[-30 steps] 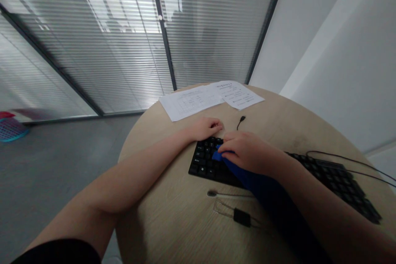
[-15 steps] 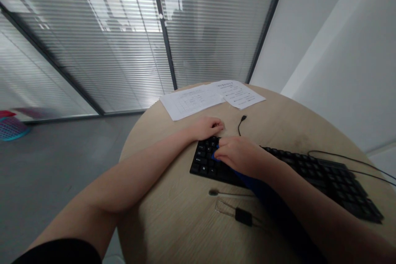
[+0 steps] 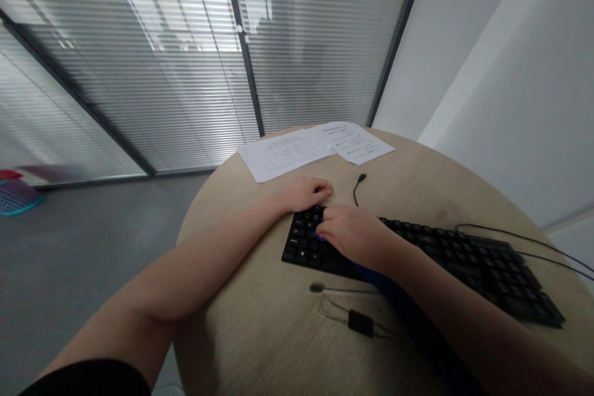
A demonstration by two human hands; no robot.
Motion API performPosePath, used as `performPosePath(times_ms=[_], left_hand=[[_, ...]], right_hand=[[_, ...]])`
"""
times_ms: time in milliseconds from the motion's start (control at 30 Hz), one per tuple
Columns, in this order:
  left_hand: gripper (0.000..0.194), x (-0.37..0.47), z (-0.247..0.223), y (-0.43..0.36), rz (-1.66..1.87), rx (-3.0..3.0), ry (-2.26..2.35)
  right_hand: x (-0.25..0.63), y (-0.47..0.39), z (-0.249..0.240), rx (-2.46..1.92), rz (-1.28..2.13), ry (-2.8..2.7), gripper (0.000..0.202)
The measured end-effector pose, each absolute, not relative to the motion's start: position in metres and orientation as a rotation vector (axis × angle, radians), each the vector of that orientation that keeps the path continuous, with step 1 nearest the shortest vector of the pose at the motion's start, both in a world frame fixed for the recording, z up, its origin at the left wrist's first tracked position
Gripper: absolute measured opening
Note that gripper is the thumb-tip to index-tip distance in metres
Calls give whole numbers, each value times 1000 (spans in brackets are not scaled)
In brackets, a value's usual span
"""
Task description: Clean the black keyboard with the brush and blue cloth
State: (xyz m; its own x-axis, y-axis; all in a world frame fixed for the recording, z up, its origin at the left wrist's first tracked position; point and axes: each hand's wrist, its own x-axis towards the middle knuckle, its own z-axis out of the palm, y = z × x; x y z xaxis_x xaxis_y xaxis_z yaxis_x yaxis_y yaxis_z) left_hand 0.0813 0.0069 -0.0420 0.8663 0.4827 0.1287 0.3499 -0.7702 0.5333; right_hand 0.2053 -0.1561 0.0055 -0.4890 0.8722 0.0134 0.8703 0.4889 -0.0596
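A black keyboard (image 3: 468,263) lies slantwise on a round wooden table (image 3: 260,322). My right hand (image 3: 350,235) is over its left part, fingers closed on a blue cloth (image 3: 387,288) and pressed to the keys. Some of the cloth peeks out at the fingertips; the rest trails beneath my right forearm. My left hand (image 3: 306,193) rests at the keyboard's far left corner with its fingers curled. Whether anything is between those fingers is hidden. In front of the keyboard lie a thin brush with a dark tip (image 3: 317,288) and a wire tool with a black block (image 3: 361,323).
Printed sheets (image 3: 288,154) lie at the table's far edge. A short black cable with a plug (image 3: 362,178) sticks out behind the keyboard, and dark cables (image 3: 510,235) run off to the right. A basket (image 3: 18,193) stands on the floor at left, near the blinds.
The view has shifted slightly. My right hand has moved a little over the keys, and less of the blue cloth shows at its fingertips. My left hand stays in place.
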Motion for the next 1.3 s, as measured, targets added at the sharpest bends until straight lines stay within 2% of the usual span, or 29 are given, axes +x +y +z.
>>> performPosePath(times_ms=[400, 700, 933, 1300], left_hand=[[27, 81, -41, 7, 328, 2553, 629], [27, 81, -39, 5, 337, 2569, 580], [26, 81, -37, 4, 326, 2568, 601], [26, 82, -42, 6, 340, 2564, 600]], right_hand=[[204, -154, 4, -1532, 119, -2694, 28], [232, -159, 33, -1599, 161, -2549, 25], [219, -158, 16, -1550, 303, -2659, 24], [210, -161, 18, -1705, 167, -2668, 27]])
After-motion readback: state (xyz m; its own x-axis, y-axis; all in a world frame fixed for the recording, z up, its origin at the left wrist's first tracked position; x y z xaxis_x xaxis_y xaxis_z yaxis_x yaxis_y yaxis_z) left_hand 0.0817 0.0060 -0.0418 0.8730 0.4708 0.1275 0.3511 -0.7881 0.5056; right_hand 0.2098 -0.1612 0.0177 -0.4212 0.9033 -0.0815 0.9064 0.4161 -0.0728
